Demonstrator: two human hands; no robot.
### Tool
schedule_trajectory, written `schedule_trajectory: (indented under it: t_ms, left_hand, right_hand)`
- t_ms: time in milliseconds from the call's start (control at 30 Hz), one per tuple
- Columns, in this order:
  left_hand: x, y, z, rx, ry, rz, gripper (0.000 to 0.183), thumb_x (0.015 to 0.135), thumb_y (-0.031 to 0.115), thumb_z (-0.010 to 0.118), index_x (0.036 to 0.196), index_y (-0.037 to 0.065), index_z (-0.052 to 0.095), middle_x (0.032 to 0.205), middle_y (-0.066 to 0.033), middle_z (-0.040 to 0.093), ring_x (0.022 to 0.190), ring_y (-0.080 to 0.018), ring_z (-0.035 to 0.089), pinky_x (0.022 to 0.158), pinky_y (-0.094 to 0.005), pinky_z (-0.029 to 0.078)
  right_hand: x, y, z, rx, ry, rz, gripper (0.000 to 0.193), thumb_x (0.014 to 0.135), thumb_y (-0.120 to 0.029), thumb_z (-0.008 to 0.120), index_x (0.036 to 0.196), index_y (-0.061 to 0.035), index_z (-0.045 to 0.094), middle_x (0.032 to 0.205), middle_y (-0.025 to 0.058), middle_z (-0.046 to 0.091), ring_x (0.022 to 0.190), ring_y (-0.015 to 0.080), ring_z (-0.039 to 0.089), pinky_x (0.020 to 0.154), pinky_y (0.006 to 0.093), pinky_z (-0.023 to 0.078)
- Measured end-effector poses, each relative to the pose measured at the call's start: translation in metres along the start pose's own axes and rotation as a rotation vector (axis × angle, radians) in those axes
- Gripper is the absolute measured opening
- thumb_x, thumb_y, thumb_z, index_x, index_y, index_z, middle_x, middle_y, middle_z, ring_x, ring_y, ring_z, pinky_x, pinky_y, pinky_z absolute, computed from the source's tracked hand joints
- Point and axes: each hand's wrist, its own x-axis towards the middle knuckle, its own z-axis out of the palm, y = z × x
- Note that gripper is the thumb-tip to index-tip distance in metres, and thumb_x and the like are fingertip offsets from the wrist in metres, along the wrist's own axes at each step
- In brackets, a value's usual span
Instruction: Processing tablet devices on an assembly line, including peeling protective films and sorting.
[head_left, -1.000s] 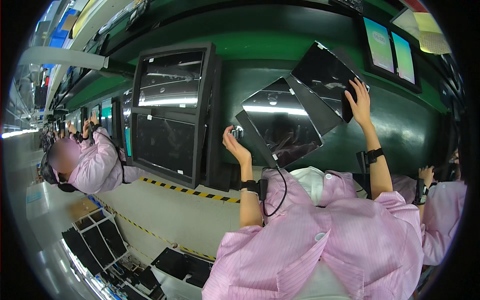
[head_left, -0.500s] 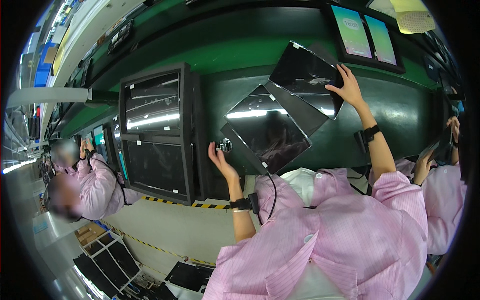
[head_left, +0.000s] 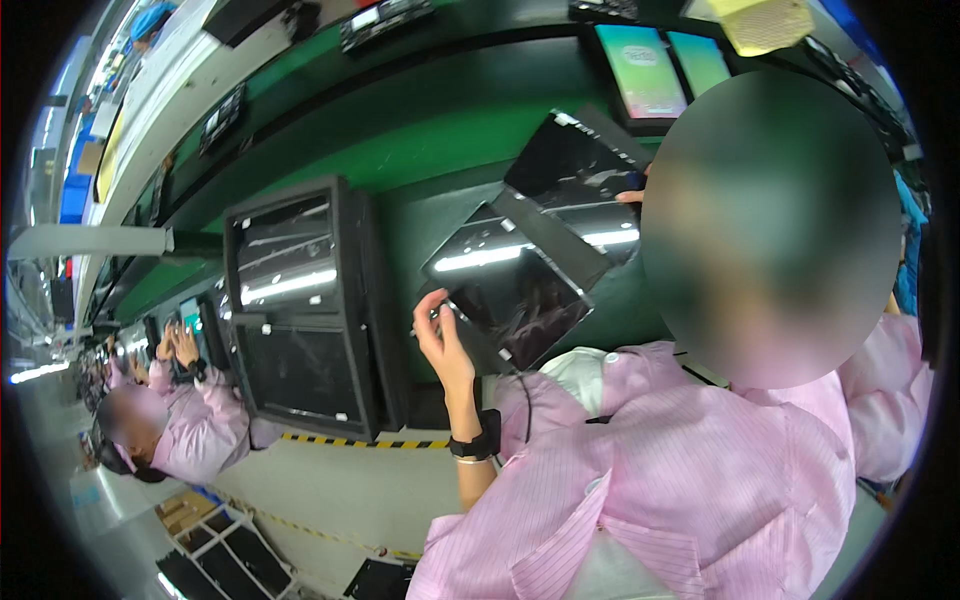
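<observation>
My left hand (head_left: 446,350) is beside the left corner of the nearer dark glossy display panel (head_left: 515,305), its fingers bent in toward the thumb. What they hold, if anything, is hidden. That panel lies tilted on the dark green table, over a flat black sheet. Beyond it, a second display panel (head_left: 565,165) lies at a similar slant, with white tabs at its far corner. Fingertips of my right hand (head_left: 631,196) touch this panel's right edge. A large blurred oval covers the rest of that hand, so its grip cannot be made out.
To the left stands a black two-compartment tray (head_left: 350,290) holding dark panels. Two lit screens (head_left: 640,75) sit at the back right near a yellow paper (head_left: 765,22). A co-worker (head_left: 190,415) in pink is at the far left; another pink sleeve (head_left: 890,400) shows at right.
The view has shifted. My left hand's fingers have curled in, and the round silvery item beside them no longer shows. A blurred oval now hides most of my right arm.
</observation>
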Motion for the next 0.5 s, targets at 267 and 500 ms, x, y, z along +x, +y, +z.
schedule_trajectory:
  t_ms: [267,500]
  left_hand:
    - [0.028,-0.003,0.081,-0.311,-0.547,-0.326,0.038,0.090,0.018,0.053,0.125,0.006,0.043,0.111,-0.0112,0.052,0.100,-0.0186,0.052,0.088,-0.0293,0.040]
    - [0.036,-0.058,0.150,0.129,-0.245,-0.263,0.080,0.083,0.032,0.063,0.141,0.009,0.013,0.130,-0.0245,0.024,0.114,-0.0331,0.040,0.096,-0.0405,0.035]
  right_hand:
    - [-0.015,-0.034,0.024,-0.041,-0.120,-0.165,0.087,0.043,-0.080,0.063,0.069,0.0030,0.065,0.083,0.0206,0.063,0.080,0.0334,0.060,0.074,0.0392,0.050]
    - [-0.028,-0.052,0.048,0.463,-0.153,0.167,0.071,0.081,-0.063,0.043,0.069,0.0038,0.064,0.069,0.0223,0.062,0.072,0.0389,0.062,0.067,0.0429,0.048]
